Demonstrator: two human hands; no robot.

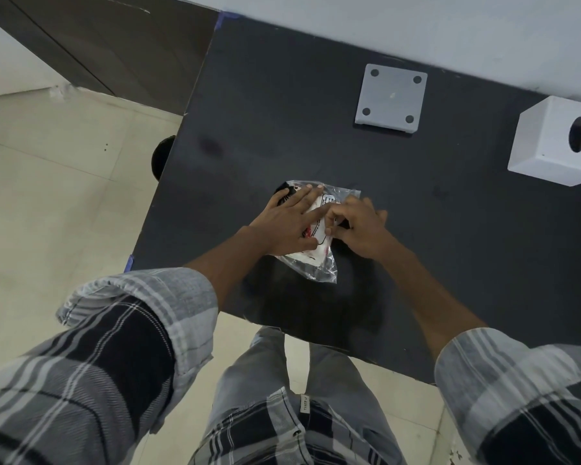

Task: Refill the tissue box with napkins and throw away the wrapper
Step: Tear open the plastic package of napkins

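a plain indoor room, more like an office or a test space than a home; a matte black table (282,112) stands against a pale blue-grey wall (416,21); the floor (47,196) is large cream tiles; a dark wood-grain panel (114,45) runs along the far left; bits of blue tape (223,18) mark the table's corners, which hints at a set-up work station; which kind of room exactly cannot be told.

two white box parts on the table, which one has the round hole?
The white cube at the far right edge, with one large round opening in its face. The flat square plate to its left has only four small corner dimples.
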